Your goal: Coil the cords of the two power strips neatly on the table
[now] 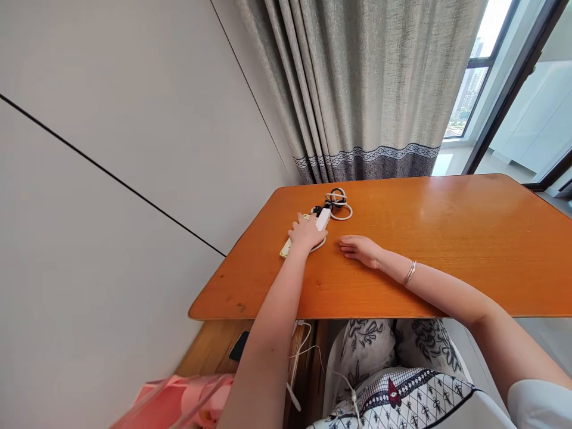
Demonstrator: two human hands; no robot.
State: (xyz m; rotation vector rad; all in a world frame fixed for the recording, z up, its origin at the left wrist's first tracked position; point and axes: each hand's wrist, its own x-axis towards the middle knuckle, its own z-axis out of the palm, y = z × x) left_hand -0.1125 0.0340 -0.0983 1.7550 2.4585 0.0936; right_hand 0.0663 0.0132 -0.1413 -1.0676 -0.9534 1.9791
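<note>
My left hand (306,231) reaches to the left part of the table and lies palm down, fingers spread, over a small group of things. Under it is a flat pale yellow object (285,248), mostly covered, so its kind is unclear. A white oblong block (323,218) sticks out beside my thumb, touching the hand. Just beyond lie coiled white and black cables (342,205). My right hand (361,249) rests on its side on the tabletop, nearer to me and to the right, fingers stretched out and holding nothing.
The orange-brown wooden table (438,232) has rounded corners. A pale wall (111,250) stands along its left, and a grey curtain (370,89) hangs behind. Below the near edge are a dark phone-like object (239,346), a white cable (308,350) and a pink bag (179,399).
</note>
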